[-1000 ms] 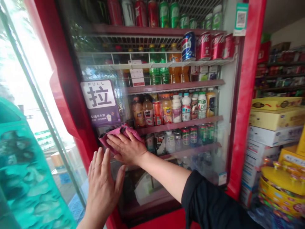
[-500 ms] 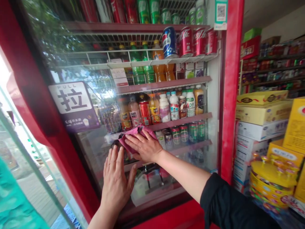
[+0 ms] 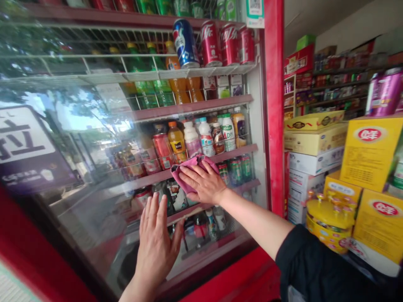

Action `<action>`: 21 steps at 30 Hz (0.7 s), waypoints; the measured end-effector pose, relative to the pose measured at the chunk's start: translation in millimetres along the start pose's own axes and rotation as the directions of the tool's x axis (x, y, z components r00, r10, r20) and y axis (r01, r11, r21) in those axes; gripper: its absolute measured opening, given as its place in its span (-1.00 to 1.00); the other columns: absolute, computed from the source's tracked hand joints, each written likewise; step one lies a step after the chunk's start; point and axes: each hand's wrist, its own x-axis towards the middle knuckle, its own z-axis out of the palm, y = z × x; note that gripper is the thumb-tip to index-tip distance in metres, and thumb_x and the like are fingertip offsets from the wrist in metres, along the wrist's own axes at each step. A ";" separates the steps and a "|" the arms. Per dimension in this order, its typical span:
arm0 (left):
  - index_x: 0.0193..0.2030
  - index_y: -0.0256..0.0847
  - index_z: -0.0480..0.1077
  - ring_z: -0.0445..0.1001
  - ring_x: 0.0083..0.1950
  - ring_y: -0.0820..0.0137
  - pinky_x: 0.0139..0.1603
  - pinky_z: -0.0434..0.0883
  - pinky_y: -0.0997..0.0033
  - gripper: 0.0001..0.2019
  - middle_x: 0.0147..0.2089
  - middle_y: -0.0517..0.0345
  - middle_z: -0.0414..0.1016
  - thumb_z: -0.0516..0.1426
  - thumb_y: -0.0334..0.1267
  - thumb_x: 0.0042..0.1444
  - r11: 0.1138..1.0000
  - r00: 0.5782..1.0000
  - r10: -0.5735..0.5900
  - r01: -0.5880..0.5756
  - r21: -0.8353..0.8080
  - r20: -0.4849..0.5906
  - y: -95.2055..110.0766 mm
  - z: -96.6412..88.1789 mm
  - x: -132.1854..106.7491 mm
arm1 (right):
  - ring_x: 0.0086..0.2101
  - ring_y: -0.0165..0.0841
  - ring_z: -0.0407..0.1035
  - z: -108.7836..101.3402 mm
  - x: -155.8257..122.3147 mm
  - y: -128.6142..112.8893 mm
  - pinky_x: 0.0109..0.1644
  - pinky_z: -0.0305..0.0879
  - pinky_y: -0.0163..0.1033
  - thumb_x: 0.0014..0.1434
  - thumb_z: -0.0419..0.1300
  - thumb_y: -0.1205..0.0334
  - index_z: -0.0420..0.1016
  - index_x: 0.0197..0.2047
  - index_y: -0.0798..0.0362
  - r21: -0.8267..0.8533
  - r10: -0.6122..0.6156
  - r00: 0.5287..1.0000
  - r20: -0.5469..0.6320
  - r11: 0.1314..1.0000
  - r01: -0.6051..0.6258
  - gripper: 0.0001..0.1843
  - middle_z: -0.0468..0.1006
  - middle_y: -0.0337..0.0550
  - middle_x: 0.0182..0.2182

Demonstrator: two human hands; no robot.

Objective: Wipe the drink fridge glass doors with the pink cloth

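A red drinks fridge with a glass door [image 3: 103, 184] fills most of the view. My right hand [image 3: 204, 182] lies flat with fingers spread on a pink cloth [image 3: 189, 165], pressing it against the glass at mid height. My left hand [image 3: 155, 241] rests open and flat on the glass lower down, fingers pointing up, holding nothing. Behind the glass, shelves carry bottles [image 3: 201, 138] and cans [image 3: 210, 44].
A white and purple "pull" sign [image 3: 23, 149] is stuck on the door at the left. The fridge's red frame [image 3: 273, 109] stands at the right. Beyond it are stacked yellow and white boxes [image 3: 370, 151], a yellow tin [image 3: 329, 218] and store shelves.
My right hand has slid the pink cloth rightward across the glass, away from the sign. My left hand stays flat on the glass below. The view has swung right.
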 end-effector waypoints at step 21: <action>0.74 -0.10 -0.13 0.00 0.76 -0.12 0.65 0.20 -0.36 -0.13 0.75 -0.28 0.00 0.17 -0.03 0.45 0.993 0.998 0.067 -0.067 -0.097 0.000 50.8 43.8 18.7 | 0.58 0.11 -0.01 -33.4 -133.4 155.9 0.67 -0.18 0.36 0.48 -0.10 -0.32 0.13 0.66 0.21 -0.276 0.386 0.902 -0.196 0.860 -0.428 -0.03 0.22 0.20 0.60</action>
